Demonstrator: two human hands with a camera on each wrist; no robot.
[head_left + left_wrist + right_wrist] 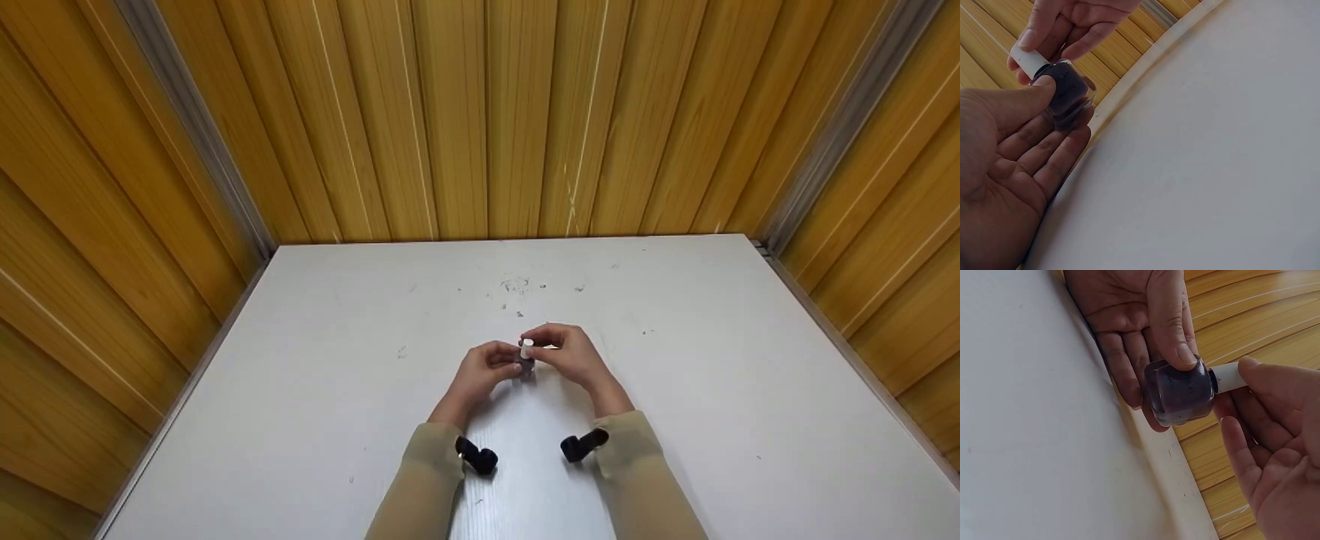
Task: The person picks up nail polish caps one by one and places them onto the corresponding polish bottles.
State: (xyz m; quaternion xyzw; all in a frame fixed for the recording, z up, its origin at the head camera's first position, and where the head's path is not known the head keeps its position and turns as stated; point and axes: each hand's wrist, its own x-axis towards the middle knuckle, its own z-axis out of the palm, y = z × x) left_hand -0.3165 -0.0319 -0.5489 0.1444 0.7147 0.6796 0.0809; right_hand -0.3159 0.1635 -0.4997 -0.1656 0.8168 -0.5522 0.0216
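Between the two hands is a small nail polish bottle (1185,391) of clear glass with dark purple polish inside and a white cap (1229,378). My left hand (480,373) pinches the glass body, thumb on its front and fingers behind it. My right hand (574,358) grips the white cap between thumb and fingers. In the right wrist view a dark neck shows between cap and glass. The bottle is tilted in both wrist views, and in the head view it is held over the middle of the white table (337,390).
Small dark marks (516,285) and specks dot the tabletop beyond the hands. Yellow wood-look panels (487,120) wall the table at the back and both sides, with grey metal posts (202,135) at the corners. A black wrist camera (478,456) sits on the left sleeve.
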